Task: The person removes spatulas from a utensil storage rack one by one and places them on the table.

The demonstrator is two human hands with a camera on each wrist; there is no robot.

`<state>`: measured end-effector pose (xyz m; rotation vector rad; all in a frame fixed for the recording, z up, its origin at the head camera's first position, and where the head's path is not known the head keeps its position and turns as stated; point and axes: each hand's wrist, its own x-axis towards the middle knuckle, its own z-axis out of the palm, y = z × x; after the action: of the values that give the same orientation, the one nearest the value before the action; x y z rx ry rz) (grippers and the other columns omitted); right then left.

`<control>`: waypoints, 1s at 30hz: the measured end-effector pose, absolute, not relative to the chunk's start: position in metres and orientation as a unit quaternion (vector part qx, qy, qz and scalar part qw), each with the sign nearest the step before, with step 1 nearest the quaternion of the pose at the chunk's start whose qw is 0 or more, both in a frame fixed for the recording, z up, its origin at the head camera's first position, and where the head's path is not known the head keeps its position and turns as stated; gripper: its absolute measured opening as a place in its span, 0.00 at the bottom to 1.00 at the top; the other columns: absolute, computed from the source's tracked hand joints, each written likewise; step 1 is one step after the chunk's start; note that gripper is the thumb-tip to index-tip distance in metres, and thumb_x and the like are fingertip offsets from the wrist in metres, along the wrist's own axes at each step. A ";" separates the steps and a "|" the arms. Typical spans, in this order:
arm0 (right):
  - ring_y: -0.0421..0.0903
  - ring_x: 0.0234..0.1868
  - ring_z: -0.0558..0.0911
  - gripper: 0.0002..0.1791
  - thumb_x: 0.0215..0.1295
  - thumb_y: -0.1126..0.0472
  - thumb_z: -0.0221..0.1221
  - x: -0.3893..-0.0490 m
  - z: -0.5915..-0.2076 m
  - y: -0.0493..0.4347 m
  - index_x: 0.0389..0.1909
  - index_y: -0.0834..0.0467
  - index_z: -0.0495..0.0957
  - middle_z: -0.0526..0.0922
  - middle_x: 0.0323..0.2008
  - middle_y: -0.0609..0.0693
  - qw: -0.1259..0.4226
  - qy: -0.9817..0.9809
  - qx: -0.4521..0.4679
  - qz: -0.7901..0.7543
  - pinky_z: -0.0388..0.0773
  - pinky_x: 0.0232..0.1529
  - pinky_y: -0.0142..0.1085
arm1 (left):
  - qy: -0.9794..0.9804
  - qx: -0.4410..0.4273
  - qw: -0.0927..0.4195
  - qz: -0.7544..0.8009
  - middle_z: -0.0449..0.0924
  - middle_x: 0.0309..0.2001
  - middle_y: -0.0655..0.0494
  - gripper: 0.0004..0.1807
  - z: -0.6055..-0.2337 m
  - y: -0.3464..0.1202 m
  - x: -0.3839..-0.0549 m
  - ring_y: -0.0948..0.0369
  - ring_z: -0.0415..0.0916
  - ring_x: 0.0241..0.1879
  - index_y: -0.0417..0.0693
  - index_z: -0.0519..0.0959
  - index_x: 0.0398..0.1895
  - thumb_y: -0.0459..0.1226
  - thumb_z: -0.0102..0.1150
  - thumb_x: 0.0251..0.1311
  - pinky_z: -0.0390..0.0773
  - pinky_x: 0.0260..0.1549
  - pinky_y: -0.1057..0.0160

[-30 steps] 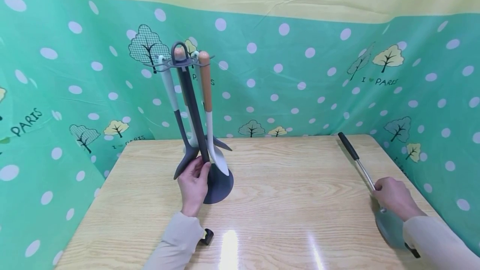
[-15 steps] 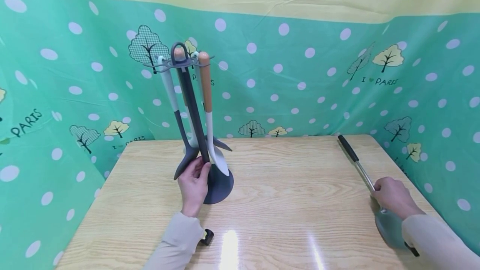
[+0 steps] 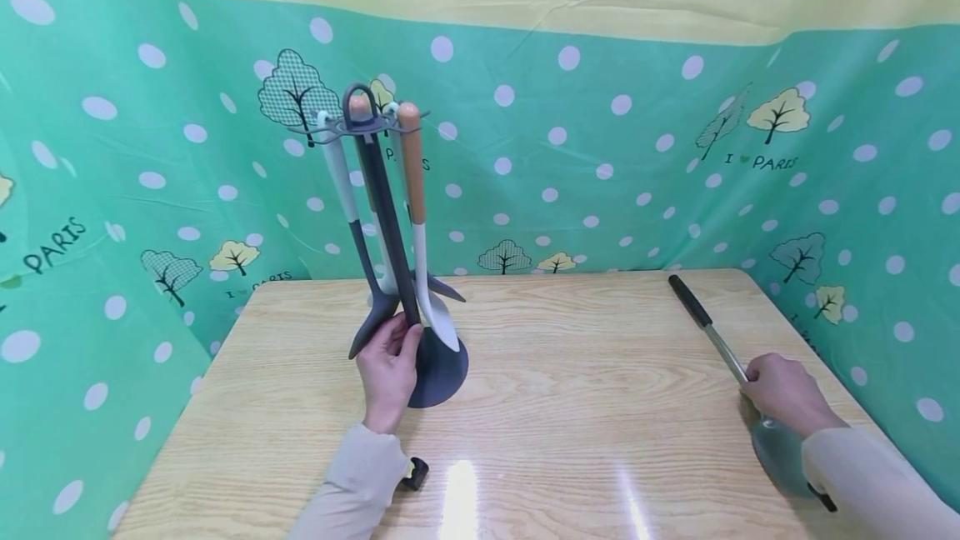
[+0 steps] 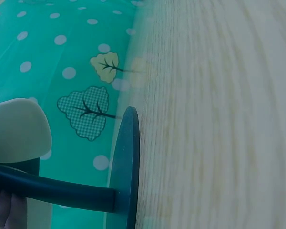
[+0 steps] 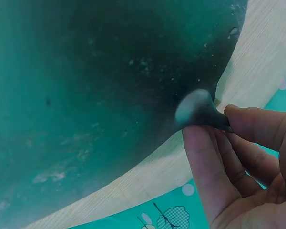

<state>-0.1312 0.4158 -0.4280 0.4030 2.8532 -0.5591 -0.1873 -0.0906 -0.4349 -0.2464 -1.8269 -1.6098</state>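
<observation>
My left hand [image 3: 388, 382] grips the lower part of the black post of a utensil stand [image 3: 386, 223], fingers and thumb round it. The stand's round base [image 3: 440, 373] rests on the table. Several utensils hang from its top ring, among them a white spoon-like one with a brown handle [image 3: 412, 165] and a dark-headed one with a pale handle [image 3: 340, 173]. At the far right, my right hand [image 3: 787, 390] pinches the metal shaft of a spatula [image 3: 723, 350] just above its blade [image 5: 100, 95]. Its black handle [image 3: 690, 300] points away; my sleeve partly hides the blade.
The wooden table [image 3: 570, 373] lies between both hands. A green dotted curtain [image 3: 585, 148] stands behind and along both sides, near the spatula on the right. A small black object [image 3: 415, 473] shows at the left sleeve.
The spatula's handle end has swung slightly left and lower in the head view, while the right hand has barely moved. The left hand and the utensil stand have stayed put.
</observation>
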 end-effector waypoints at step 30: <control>0.48 0.23 0.71 0.08 0.64 0.63 0.53 -0.128 -0.422 0.416 0.31 0.65 0.76 0.74 0.22 0.52 0.088 0.972 0.126 -0.180 0.68 0.21 0.38 | -0.696 -0.098 0.339 -0.626 0.82 0.34 0.34 0.11 -0.436 -0.091 -0.188 0.42 0.81 0.32 0.27 0.81 0.41 0.21 0.62 0.54 0.81 0.35 0.70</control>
<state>-0.1276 0.4157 -0.4216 0.3764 2.8927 -0.5354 -0.1884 -0.0906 -0.4356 -0.2549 -1.8119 -1.6293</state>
